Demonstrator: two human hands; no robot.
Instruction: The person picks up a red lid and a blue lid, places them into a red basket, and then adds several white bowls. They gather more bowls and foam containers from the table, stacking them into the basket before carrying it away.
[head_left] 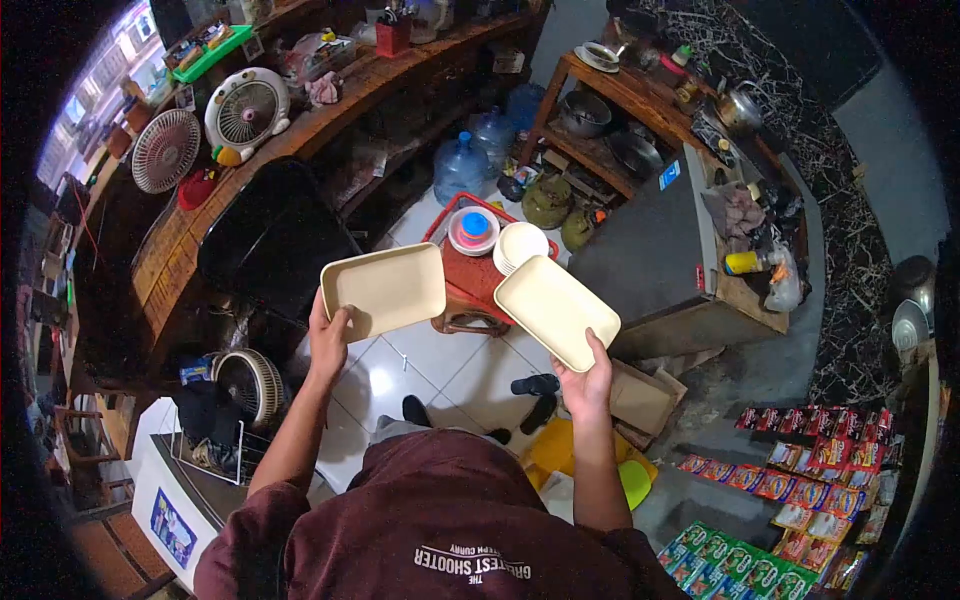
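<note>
My left hand point(328, 335) holds a cream rectangular tray point(385, 288) by its lower left corner, thumb on the inner face. A second cream rectangular tray point(558, 310) is gripped at its lower right corner by my right hand point(588, 378), the thumb over the rim. Both trays are raised and apart from each other. Beyond them stands a red stool point(472, 275). On it are a stack of round cream dishes point(521, 243) and a white bowl point(473, 230) with blue and pink items inside.
A grey cabinet point(640, 250) stands to the right, blue water jugs point(461, 168) at the back. The curved wooden counter point(300, 125) with fans runs along the left. A yellow crate point(556, 450) lies near my right forearm; sachets point(775, 484) hang at the lower right.
</note>
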